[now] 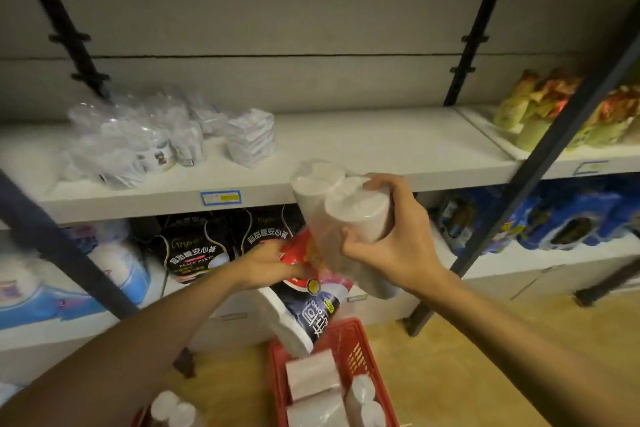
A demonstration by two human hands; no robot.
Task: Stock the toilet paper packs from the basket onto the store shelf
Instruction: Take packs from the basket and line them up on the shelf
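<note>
On the far left of the upper shelf (381,149) lies a heap of clear plastic-wrapped goods (121,139), and just right of it stands a small stack of white packets (251,139); a blue-edged price label (221,198) sits on the shelf's front edge below them. On the lower shelf at left rest blue-and-white paper packs (104,270), and right of these stand two black packs printed with white characters (197,250). The left hand (273,267) reaches forward at the height of the lower shelf, its fingers curled round the top of a red, white and dark printed pack (304,305), which hangs tilted just above the red basket (356,350). The basket sits low and near, with several clear-wrapped toilet paper packs (311,381) still lying in it; more white rolls (173,409) show just left of it at the bottom edge. The right hand (391,246) holds a clear-wrapped toilet paper pack (346,215) of white rolls, fingers and thumb wrapped round its side; the pack is tilted, its top end just in front of the upper shelf's front edge and not resting on it. Farther right, blue wrapped packs (571,222) lie on the lower shelf, and yellow and red bags (554,107) stand on the upper shelf at far right.
</note>
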